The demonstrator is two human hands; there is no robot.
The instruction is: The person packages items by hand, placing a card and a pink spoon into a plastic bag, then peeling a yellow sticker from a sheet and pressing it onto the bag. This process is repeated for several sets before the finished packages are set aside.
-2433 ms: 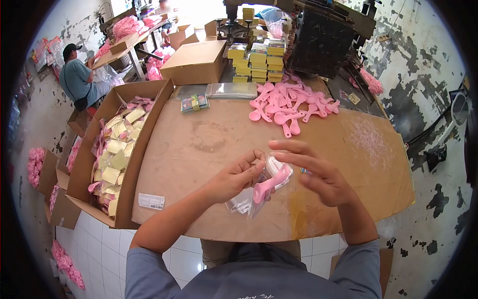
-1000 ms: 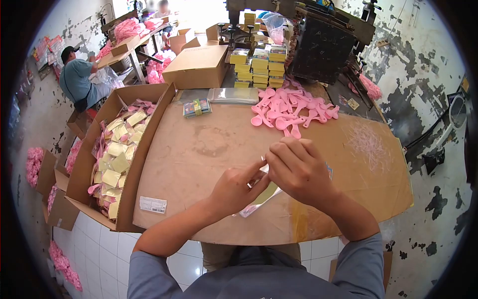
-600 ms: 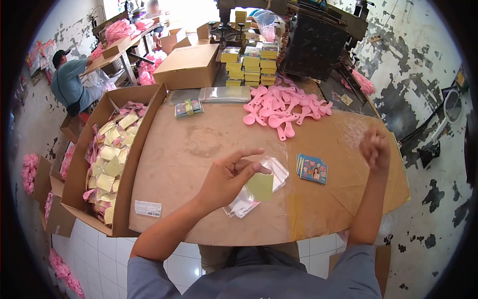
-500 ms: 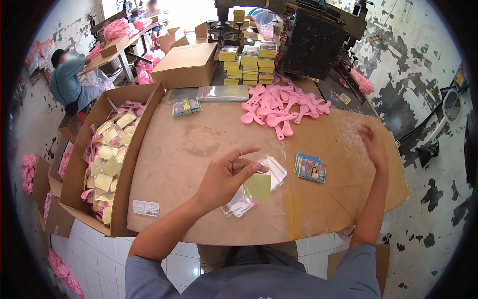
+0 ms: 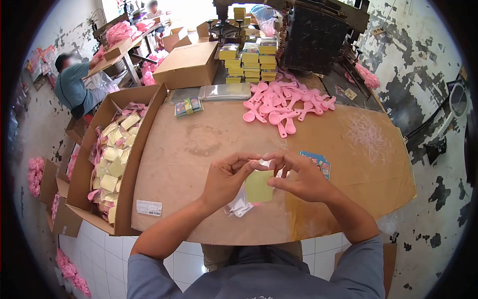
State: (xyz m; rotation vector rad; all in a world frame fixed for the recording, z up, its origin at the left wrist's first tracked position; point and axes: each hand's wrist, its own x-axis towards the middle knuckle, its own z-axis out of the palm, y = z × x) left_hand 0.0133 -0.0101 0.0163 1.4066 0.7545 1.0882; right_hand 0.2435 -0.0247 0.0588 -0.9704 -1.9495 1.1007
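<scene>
A clear plastic packet with a yellow-green card [image 5: 259, 187] showing in it hangs in front of me, above the table. At its top left edge, my left hand [image 5: 225, 175] pinches the plastic. My right hand [image 5: 302, 178] closes its thumb and fingers at the top right edge, next to the left fingertips. Beneath the packet lie several flat clear bags [image 5: 240, 205], partly hidden. Just behind my right hand is a small stack of blue printed cards [image 5: 318, 162], partly covered by the fingers.
Pink scoops [image 5: 279, 107] are heaped at the table's back. A carton [image 5: 162, 107] of filled packets borders the left. Thin plastic strips [image 5: 368, 132] lie on the right. Bundled card stacks [image 5: 251, 57] stand beyond, beside a black machine [image 5: 316, 40]. Another person [image 5: 74, 87] sits at far left.
My right hand has come left from the plastic strips to the packet's top edge. My left hand still holds the packet, in nearly the same place.
</scene>
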